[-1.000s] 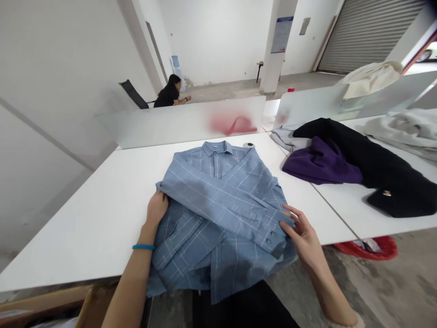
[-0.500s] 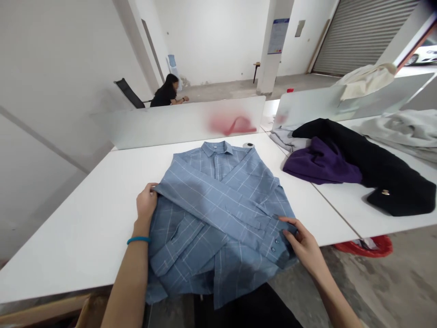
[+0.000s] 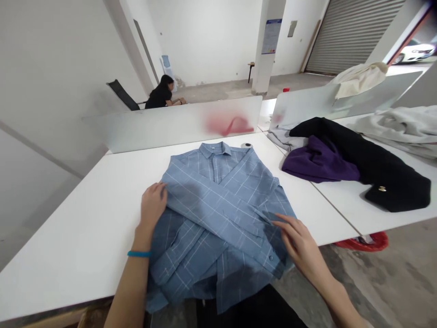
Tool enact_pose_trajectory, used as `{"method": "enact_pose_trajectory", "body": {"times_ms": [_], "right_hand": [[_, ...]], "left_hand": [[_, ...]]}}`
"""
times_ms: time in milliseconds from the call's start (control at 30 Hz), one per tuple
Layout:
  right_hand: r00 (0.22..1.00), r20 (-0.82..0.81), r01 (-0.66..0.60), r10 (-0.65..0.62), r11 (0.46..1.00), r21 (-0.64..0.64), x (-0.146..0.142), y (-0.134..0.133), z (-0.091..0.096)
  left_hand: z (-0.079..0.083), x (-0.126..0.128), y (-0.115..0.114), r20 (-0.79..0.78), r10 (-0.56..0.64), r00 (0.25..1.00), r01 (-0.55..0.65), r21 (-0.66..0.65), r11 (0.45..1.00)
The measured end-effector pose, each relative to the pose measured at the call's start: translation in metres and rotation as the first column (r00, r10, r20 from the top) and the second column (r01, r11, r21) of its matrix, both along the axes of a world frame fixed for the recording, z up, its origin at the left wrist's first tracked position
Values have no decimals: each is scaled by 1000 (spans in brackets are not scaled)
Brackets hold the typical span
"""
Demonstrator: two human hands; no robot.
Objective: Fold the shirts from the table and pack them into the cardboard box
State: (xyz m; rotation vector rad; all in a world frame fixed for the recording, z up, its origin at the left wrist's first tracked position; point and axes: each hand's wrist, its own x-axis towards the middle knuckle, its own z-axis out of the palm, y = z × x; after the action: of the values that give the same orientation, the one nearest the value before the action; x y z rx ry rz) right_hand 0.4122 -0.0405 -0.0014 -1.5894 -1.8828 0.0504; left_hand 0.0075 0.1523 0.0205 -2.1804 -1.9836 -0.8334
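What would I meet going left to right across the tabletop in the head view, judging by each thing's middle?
Left hand → blue checked shirt → right hand → black garment. The purple cloth is left out because it overlaps the black garment.

Sleeves point(image 3: 208, 202) partly hide the shirt front point(image 3: 216, 167); red item point(image 3: 221, 124) blurred.

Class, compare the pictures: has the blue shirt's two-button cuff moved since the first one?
Yes: the two-button cuff has shifted toward the person wearing the camera, judged against the near end of the white tabletop seam.
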Motion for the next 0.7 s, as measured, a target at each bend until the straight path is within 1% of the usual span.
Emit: {"method": "enact_pose_trajectory", "body": {"times_ms": [67, 133, 200, 267, 333, 400, 500, 700], "right_hand": [[992, 112, -57, 60, 998, -37, -13, 16, -3], [974, 212, -63, 83, 993, -99, -24, 30, -9], [957, 273, -53, 98, 985, -167, -30, 39, -17], [947, 299, -55, 116, 977, -206, -31, 45, -24], [943, 306, -66, 130, 975, -211, -29, 48, -29], [941, 307, -80, 142, 975, -206, -25, 52, -31], [935, 311, -98, 170, 968, -233, -19, 66, -29], [920, 306, -142, 246, 935, -325, -4, 106, -21]], "left_hand": [[2, 31, 5, -115, -124, 986, 118, -61, 991], [-3, 63, 11, -216, -211, 953, 184, -136, 973], [-13, 90, 16, -266, -260, 928, 212, -196, 957], [-26, 107, 20, -277, -272, 922, 214, -222, 951], [-36, 114, 24, -291, -265, 919, 199, -236, 951], [-42, 115, 28, -301, -255, 919, 185, -240, 953], [-44, 114, 37, -308, -237, 922, 165, -242, 956], [-43, 118, 57, -288, -175, 942, 103, -249, 963]]}}
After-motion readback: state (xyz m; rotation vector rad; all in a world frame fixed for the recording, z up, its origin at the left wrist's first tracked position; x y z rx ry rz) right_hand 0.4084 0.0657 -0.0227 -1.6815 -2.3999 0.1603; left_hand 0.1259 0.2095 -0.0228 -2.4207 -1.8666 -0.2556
